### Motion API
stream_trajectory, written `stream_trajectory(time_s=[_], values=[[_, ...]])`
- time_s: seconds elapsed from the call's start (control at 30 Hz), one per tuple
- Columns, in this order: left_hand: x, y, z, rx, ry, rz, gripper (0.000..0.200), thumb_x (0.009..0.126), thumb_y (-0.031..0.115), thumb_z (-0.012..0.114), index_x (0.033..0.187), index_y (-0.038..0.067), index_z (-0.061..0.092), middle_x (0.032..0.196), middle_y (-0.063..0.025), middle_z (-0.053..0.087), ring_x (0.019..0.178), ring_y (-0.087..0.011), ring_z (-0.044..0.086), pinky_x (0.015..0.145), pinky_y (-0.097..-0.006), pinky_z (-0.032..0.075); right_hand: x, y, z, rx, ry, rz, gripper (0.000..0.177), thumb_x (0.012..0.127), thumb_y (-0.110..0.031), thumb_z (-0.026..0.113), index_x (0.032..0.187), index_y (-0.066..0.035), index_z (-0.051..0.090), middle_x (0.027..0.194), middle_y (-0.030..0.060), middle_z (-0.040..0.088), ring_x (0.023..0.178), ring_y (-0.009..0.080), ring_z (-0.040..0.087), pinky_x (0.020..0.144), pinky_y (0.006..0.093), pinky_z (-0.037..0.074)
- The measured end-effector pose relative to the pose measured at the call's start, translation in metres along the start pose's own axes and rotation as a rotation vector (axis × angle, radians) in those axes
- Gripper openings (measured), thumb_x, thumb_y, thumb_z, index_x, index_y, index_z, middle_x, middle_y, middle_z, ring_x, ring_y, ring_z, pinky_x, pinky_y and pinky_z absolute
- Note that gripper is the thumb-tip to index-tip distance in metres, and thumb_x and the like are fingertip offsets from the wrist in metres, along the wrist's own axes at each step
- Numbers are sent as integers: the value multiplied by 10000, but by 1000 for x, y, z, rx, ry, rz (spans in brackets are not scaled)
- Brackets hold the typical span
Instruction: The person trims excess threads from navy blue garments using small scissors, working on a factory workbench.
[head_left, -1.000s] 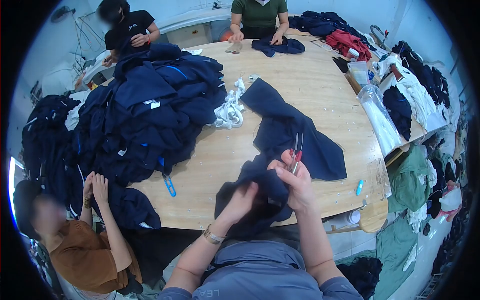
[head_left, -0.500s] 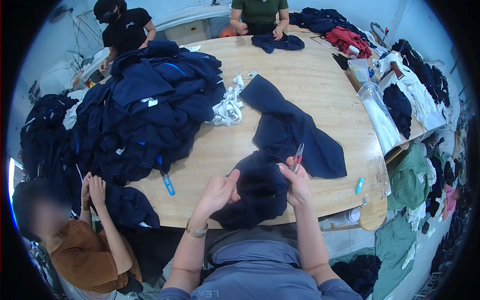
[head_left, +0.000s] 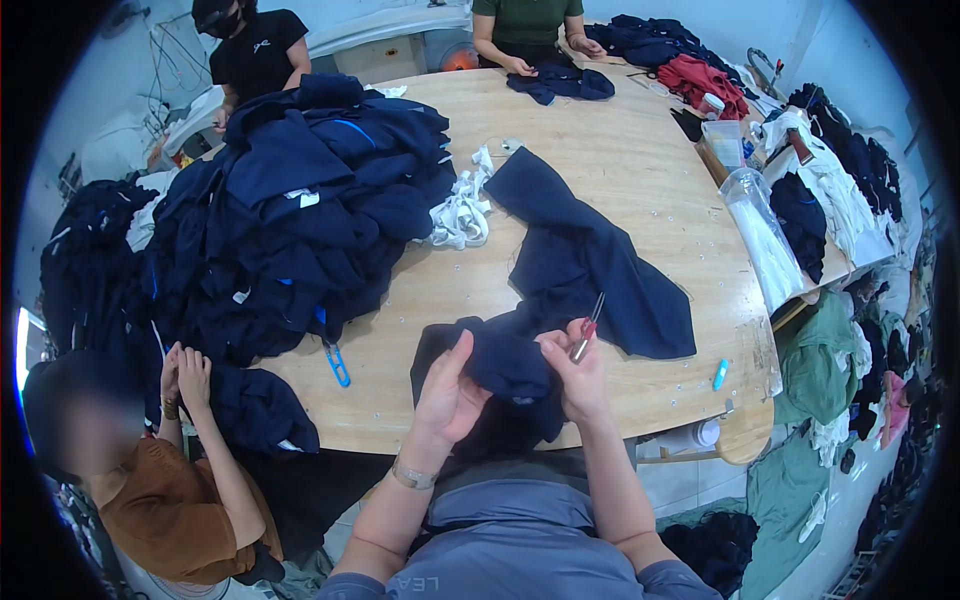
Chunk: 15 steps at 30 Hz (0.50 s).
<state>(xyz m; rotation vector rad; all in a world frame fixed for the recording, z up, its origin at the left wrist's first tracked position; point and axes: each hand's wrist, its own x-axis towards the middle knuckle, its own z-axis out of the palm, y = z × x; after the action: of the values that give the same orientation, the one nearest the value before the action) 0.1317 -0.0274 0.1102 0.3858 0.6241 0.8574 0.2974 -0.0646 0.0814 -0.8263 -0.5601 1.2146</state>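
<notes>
A navy garment (head_left: 510, 365) is bunched up between my hands at the near edge of the table, its cloth running on to a flat, spread part (head_left: 600, 270) farther out. My left hand (head_left: 450, 400) holds the bunched cloth from the left, thumb raised and fingers partly hidden behind the fabric. On the other side, my right hand (head_left: 577, 380) has thread snips (head_left: 588, 338) with red on the handle tucked in it, blades pointing up and away. Its thumb and fingertips are also at the cloth's edge.
A large pile of navy garments (head_left: 300, 200) fills the table's left side, beside white cloth strips (head_left: 463, 210). A blue clip-like tool (head_left: 337, 366) and a light-blue marker-like item (head_left: 720, 374) lie on the tabletop (head_left: 640, 400). Co-workers sit left and across.
The bunched cloth has been turned and folded over between my hands. My right hand has shifted slightly left and down with the snips; my left hand has moved a little right.
</notes>
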Motion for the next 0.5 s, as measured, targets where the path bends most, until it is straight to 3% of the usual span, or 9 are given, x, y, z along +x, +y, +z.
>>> stream_trajectory(time_s=[0.1, 0.2, 0.3, 0.33, 0.5], values=[[4, 0, -30, -74, -246, -18, 294, 960, 331, 512, 1124, 99, 584, 1034, -31, 653, 960, -141, 616, 797, -323, 517, 1, 8, 6, -109, -27, -127, 278, 868, 59, 576, 908, -93, 347, 898, 96, 588, 840, 106, 551, 785, 234, 440], [9, -7, -40, -484, -368, -373, 279, 964, 298, 506, 1132, 88, 579, 1067, -56, 646, 1012, -167, 610, 857, -379, 531, 2, 12, 8, -264, -8, -225, 242, 875, 53, 561, 880, -76, 356, 917, 98, 574, 839, 118, 540, 761, 249, 439], [-6, -8, -4, -170, -37, -103, 260, 964, 264, 508, 1133, 79, 576, 1112, -73, 631, 1058, -195, 598, 948, -436, 496, -2, 2, 12, -954, 116, -323, 240, 868, 48, 571, 864, -62, 357, 879, 70, 542, 782, 105, 511, 706, 239, 426], [-4, -12, -8, -172, -50, -30, 314, 980, 257, 470, 1170, 19, 541, 1164, -124, 614, 1104, -242, 584, 963, -464, 482, -4, 2, 12, -899, 130, -307, 239, 864, 46, 575, 860, -58, 360, 865, 62, 526, 760, 105, 495, 692, 239, 416], [-3, -20, -8, -98, 42, 121, 306, 982, 249, 469, 1178, 21, 529, 1174, -111, 608, 1094, -220, 587, 965, -421, 473, -13, -11, 28, -725, 57, -350, 222, 851, 50, 575, 860, -43, 374, 815, 38, 462, 676, 106, 423, 632, 243, 376]])
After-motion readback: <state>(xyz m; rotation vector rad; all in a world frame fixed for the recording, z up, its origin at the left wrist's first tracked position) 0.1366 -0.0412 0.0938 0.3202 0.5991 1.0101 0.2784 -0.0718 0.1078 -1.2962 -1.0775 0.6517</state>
